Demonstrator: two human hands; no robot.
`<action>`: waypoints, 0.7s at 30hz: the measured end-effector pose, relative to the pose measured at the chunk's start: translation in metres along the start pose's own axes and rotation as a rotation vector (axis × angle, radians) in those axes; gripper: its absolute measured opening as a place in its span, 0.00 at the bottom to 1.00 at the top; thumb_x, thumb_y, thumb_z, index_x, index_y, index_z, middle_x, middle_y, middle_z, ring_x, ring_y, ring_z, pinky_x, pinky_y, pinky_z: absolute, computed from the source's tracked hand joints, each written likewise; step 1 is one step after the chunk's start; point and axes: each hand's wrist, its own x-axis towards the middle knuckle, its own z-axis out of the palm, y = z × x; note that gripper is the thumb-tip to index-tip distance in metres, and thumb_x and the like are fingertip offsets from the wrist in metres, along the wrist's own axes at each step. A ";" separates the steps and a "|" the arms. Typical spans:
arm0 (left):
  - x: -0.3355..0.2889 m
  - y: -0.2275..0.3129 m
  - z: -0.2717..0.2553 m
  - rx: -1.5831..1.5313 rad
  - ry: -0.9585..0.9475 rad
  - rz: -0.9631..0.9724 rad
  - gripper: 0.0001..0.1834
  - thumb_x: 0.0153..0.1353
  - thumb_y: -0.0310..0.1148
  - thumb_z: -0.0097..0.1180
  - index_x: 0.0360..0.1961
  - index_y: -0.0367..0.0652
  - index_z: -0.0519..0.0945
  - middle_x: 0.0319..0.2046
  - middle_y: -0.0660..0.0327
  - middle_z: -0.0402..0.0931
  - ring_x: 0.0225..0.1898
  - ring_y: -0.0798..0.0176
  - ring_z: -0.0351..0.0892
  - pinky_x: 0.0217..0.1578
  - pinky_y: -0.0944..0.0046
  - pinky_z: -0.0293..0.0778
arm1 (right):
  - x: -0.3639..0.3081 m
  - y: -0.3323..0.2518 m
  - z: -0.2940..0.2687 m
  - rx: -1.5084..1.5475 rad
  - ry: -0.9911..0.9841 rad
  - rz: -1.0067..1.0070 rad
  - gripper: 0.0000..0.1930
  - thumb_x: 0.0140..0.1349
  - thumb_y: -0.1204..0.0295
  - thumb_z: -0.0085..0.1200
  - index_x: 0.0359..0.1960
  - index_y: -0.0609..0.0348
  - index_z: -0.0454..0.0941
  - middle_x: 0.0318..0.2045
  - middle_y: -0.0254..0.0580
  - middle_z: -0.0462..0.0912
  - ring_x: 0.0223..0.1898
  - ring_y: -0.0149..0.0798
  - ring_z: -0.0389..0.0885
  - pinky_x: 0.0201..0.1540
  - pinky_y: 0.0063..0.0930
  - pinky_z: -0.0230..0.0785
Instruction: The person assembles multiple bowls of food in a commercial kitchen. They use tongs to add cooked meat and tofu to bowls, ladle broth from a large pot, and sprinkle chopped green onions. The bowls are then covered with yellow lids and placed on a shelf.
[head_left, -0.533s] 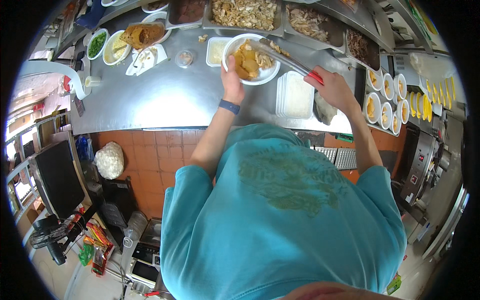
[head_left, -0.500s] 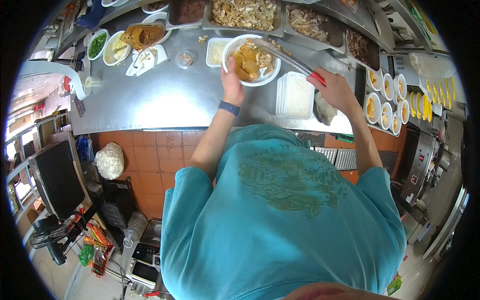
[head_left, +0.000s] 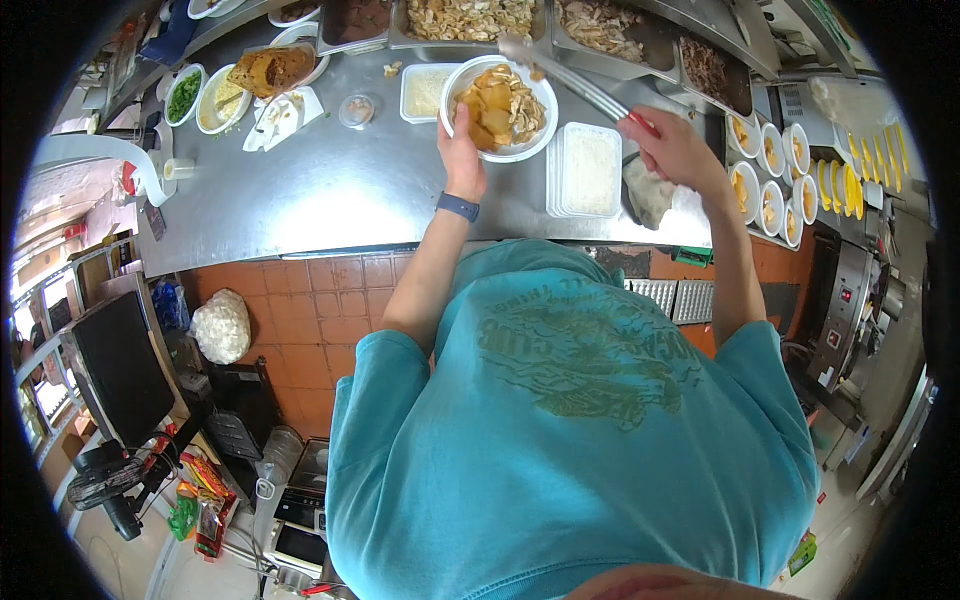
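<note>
A white round bowl (head_left: 520,153) is gripped at its left rim by my left hand (head_left: 461,160), thumb over the edge. Inside lie orange-yellow slices (head_left: 485,112) and pale brownish cut pieces (head_left: 525,108). My right hand (head_left: 678,147) is closed around metal tongs (head_left: 590,93) with a red grip. The tongs' tips are above and beyond the bowl's far right rim, near the front edge of a metal pan (head_left: 455,43) full of pale sliced food. Whether the tips hold anything is too blurred to tell.
Stacked white rectangular containers (head_left: 590,170) and a greyish cloth (head_left: 650,192) lie right of the bowl. A white tub (head_left: 404,100) stands to its left. Farther left are bowls of chopped greens (head_left: 184,96) and yellow food. Several filled white bowls (head_left: 770,205) stand far right.
The tongs have risen out of the bowl toward its far side, uncovering the pale pieces. The bowl stays in my left hand, and the whole view has shifted slightly.
</note>
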 end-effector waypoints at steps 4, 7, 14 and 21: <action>-0.002 -0.005 0.004 0.008 0.009 -0.023 0.27 0.72 0.40 0.56 0.68 0.41 0.67 0.62 0.59 0.71 0.63 0.61 0.70 0.63 0.60 0.65 | 0.056 -0.026 -0.002 -0.049 0.038 0.020 0.22 0.71 0.49 0.50 0.38 0.58 0.79 0.19 0.40 0.79 0.20 0.36 0.80 0.25 0.33 0.72; -0.006 -0.008 0.009 0.106 0.006 -0.001 0.28 0.72 0.39 0.55 0.69 0.41 0.66 0.63 0.58 0.71 0.62 0.60 0.70 0.63 0.59 0.66 | 0.087 -0.032 0.011 -0.615 0.431 -0.308 0.23 0.70 0.48 0.50 0.45 0.58 0.78 0.27 0.52 0.84 0.29 0.53 0.84 0.32 0.44 0.75; -0.008 -0.007 0.009 0.206 0.052 0.153 0.28 0.72 0.35 0.55 0.69 0.38 0.67 0.63 0.55 0.71 0.62 0.60 0.70 0.64 0.61 0.65 | -0.005 0.007 0.016 -0.373 0.152 -0.117 0.22 0.70 0.50 0.51 0.46 0.59 0.80 0.33 0.54 0.85 0.36 0.57 0.84 0.39 0.45 0.74; 0.000 -0.015 0.011 0.315 0.021 0.238 0.30 0.71 0.36 0.57 0.70 0.38 0.66 0.63 0.55 0.71 0.61 0.60 0.70 0.63 0.61 0.65 | 0.006 0.000 0.042 -0.282 0.043 0.047 0.18 0.70 0.54 0.53 0.42 0.58 0.80 0.29 0.54 0.84 0.31 0.54 0.84 0.36 0.42 0.73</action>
